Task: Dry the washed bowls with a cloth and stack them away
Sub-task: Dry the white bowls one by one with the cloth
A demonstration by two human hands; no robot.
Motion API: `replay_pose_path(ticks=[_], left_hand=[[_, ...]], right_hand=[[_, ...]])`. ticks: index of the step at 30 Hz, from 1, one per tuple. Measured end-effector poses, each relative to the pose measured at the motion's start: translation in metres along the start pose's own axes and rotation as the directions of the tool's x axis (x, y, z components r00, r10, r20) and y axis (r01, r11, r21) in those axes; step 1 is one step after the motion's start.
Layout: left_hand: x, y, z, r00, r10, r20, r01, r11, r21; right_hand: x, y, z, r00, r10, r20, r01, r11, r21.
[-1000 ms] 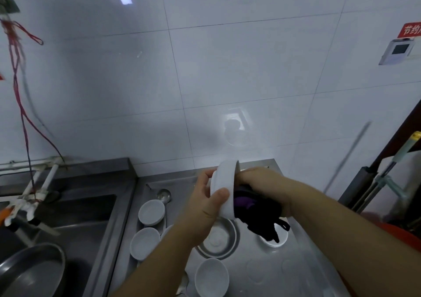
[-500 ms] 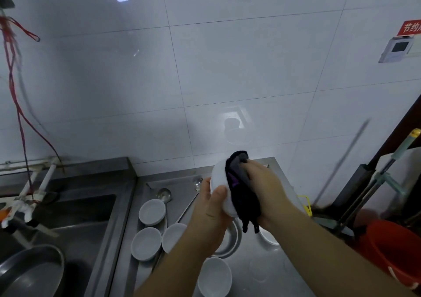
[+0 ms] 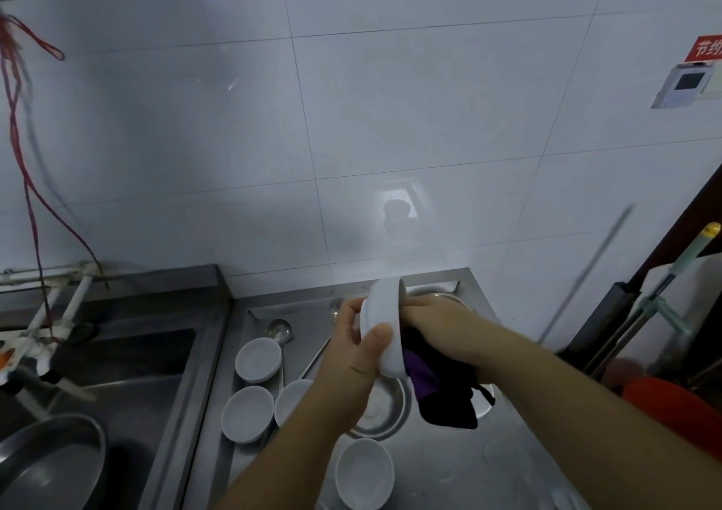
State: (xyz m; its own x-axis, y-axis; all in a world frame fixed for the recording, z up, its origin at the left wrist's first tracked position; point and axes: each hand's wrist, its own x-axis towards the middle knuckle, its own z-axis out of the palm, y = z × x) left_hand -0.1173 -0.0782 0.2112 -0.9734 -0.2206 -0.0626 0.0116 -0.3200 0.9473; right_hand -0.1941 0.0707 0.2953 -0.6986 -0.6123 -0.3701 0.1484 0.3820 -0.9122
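At frame centre, a white bowl (image 3: pixel 381 331) is being gripped by the left hand (image 3: pixel 351 361); a dark cloth (image 3: pixel 441 388) is being clutched inside it by the right hand (image 3: pixel 437 320).

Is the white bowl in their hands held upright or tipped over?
Tipped on its side: the white bowl has its opening facing the right hand and cloth.

Cool, dim light is filling the scene, with a ceiling lamp glaring as a bright streak on the white tiled wall (image 3: pixel 390 118) near the top and a softer patch shining lower down above the steel counter (image 3: pixel 449 466). The wide lens is bending the tile joints and the frame edges, and corners are darkening. Everything is looking slightly soft, with the red cords (image 3: pixel 23 165) at the left and a thin rod (image 3: pixel 586 275) at the right smearing.
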Motion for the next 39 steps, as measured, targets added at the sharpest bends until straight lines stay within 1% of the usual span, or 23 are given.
replay_pose_path(ticks=[2,4,6,7,8,9,10,11,12,13,15,16,17,19,21,23,26,29,31,33,35,37,39], left_hand=[[-0.001,0.002,0.000,0.999,-0.006,0.038,0.008,0.999,-0.037],[-0.003,0.001,0.005,0.998,-0.001,0.057,0.006,0.996,-0.084],[-0.004,0.000,0.010,0.999,0.001,0.047,0.004,0.994,-0.107],[-0.004,0.000,0.012,0.999,-0.001,0.034,0.005,0.994,-0.110],[-0.004,0.001,0.014,1.000,-0.001,0.022,0.004,0.994,-0.108],[-0.004,0.002,0.015,1.000,0.004,0.011,-0.003,0.995,-0.102],[-0.003,0.003,0.016,1.000,0.012,-0.003,-0.012,0.996,-0.088],[-0.002,0.003,0.017,1.000,0.017,-0.016,-0.018,0.997,-0.070],[-0.001,0.004,0.018,1.000,0.018,-0.026,-0.019,0.998,-0.052],[0.000,0.005,0.019,0.999,0.015,-0.033,-0.016,0.999,-0.037],[0.001,0.007,0.019,0.999,0.015,-0.035,-0.015,1.000,-0.008],[0.001,0.008,0.018,1.000,0.015,-0.025,-0.014,1.000,0.014],[0.001,0.008,0.016,1.000,0.018,-0.010,-0.017,0.998,0.055],[-0.001,0.009,0.011,0.999,0.034,0.022,-0.038,0.982,0.187],[-0.001,0.011,0.009,0.997,0.047,0.055,-0.061,0.961,0.271],[0.002,0.013,0.007,0.995,0.059,0.085,-0.084,0.939,0.335],[0.008,0.016,0.003,0.987,0.070,0.144,-0.126,0.897,0.424],[0.015,0.016,-0.004,0.978,0.034,0.207,-0.140,0.841,0.523],[0.020,0.015,-0.009,0.971,0.006,0.239,-0.139,0.827,0.544],[0.024,0.015,-0.011,0.966,-0.017,0.257,-0.130,0.829,0.544],[0.024,0.014,-0.012,0.978,-0.054,0.199,-0.056,0.859,0.509],[0.023,0.011,-0.009,0.992,-0.120,0.028,0.097,0.900,0.424],[0.023,0.005,-0.005,0.952,-0.287,-0.106,0.303,0.933,0.195]], right_hand=[[-0.001,0.006,0.001,0.997,0.079,0.005,-0.078,0.958,0.277],[-0.004,0.010,0.006,0.996,0.077,0.052,-0.093,0.845,0.526],[-0.003,0.012,0.011,0.999,0.027,0.043,-0.049,0.735,0.677],[-0.001,0.013,0.014,1.000,-0.001,0.018,-0.012,0.703,0.712],[0.002,0.015,0.016,0.999,-0.031,-0.030,0.043,0.705,0.708],[0.005,0.016,0.016,0.991,-0.058,-0.119,0.121,0.754,0.645],[0.008,0.016,0.016,0.967,-0.107,-0.231,0.211,0.844,0.493],[0.009,0.016,0.016,0.929,-0.188,-0.319,0.279,0.921,0.270],[0.009,0.016,0.015,0.895,-0.272,-0.354,0.309,0.950,0.052],[0.009,0.014,0.014,0.881,-0.322,-0.347,0.311,0.946,-0.089],[0.009,0.011,0.012,0.900,-0.308,-0.308,0.264,0.948,-0.178],[0.008,0.010,0.010,0.922,-0.262,-0.286,0.226,0.962,-0.153],[0.008,0.010,0.008,0.949,-0.204,-0.241,0.195,0.979,-0.060],[0.006,0.012,0.003,0.991,-0.095,-0.093,0.112,0.971,0.209],[0.005,0.018,-0.002,1.000,0.007,0.012,-0.012,0.907,0.420],[0.007,0.026,-0.005,0.995,0.090,0.051,-0.103,0.822,0.559],[0.007,0.036,-0.010,0.991,0.128,0.043,-0.122,0.714,0.690],[0.004,0.040,-0.015,0.998,0.054,0.044,-0.069,0.674,0.736],[0.005,0.044,-0.016,0.993,0.078,0.084,-0.115,0.623,0.774],[0.007,0.045,-0.016,0.994,0.089,0.071,-0.110,0.600,0.793],[0.008,0.044,-0.015,0.998,0.061,0.030,-0.060,0.566,0.822],[0.010,0.043,-0.017,0.999,0.023,-0.036,0.018,0.526,0.850],[0.013,0.043,-0.018,0.993,0.002,-0.120,0.103,0.495,0.863]])
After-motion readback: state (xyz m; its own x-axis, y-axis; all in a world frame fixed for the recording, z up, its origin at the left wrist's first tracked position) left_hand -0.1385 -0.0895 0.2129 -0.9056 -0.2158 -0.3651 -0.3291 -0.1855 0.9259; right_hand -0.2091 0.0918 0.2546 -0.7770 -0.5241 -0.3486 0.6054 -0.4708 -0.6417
